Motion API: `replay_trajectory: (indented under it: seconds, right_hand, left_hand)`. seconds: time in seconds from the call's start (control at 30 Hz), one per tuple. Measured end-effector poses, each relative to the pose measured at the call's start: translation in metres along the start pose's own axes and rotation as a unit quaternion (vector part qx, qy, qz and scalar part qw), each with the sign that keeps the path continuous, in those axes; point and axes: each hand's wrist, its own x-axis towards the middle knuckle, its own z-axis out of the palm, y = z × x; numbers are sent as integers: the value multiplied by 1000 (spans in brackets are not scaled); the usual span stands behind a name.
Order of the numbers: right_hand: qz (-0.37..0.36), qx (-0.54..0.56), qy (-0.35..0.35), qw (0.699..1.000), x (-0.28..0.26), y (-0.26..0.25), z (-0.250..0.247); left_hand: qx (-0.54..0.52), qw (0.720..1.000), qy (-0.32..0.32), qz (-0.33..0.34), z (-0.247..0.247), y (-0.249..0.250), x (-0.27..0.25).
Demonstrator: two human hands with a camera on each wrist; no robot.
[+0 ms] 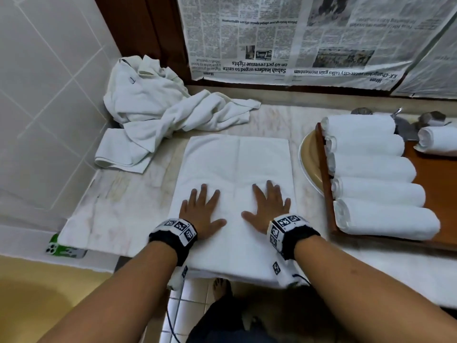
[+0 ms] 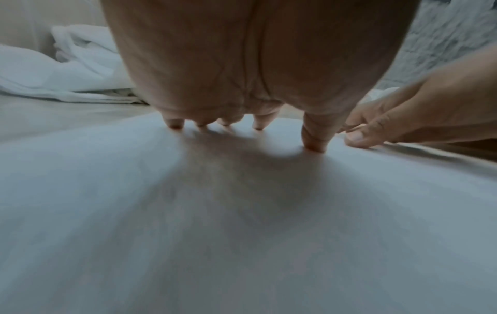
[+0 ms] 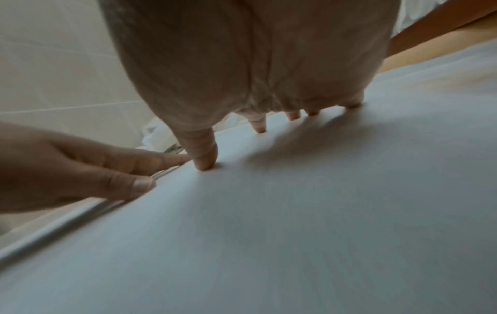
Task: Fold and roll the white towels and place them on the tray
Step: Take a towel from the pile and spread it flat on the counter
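Flat folded white cotton towel (image 1: 235, 194) lay on pale marble table (image 1: 118, 201), left of brown wooden tray (image 1: 324, 174) holding rolled white towels (image 1: 373, 169). Long axis ran away from person. Left hand (image 1: 201, 214) and right hand (image 1: 268, 209) pressed near end, fingers spread flat, gripping nothing. Rolling likely starts there, toward far edge.

Head view bright, edges warped; wrist views dim, blurred, soft shadows.

A folded towel (image 1: 237, 174) lies flat on the counter (image 1: 118, 209), both hands on its near half (left hand (image 1: 201, 214), right hand (image 1: 268, 209)). A towel heap (image 1: 163, 110) sits behind-left; rolled towels (image 1: 371, 169) fill the tray (image 1: 329, 194) at right.
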Motion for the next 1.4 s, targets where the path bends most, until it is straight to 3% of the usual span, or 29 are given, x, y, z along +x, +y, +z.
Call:
replay_trajectory:
  seconds: [0.27, 0.43, 0.87, 1.23, 1.4]
  right_hand:
    - [76, 23, 11, 997, 91, -17, -50]
    - [87, 9, -5, 996, 126, -6, -54]
    - [99, 12, -24, 995, 139, -4, -59]
    - [86, 29, 4, 996, 133, -6, -58]
    - [96, 25, -11, 995, 141, -14, -68]
  left_hand:
    - [4, 1000, 2, 24, -69, -20, 104]
    - [4, 1000, 24, 20, -90, -42, 157]
    - [5, 999, 25, 35, -94, -48, 176]
    - [6, 999, 28, 39, -99, -47, 166]
    - [50, 997, 19, 58, -111, -39, 170]
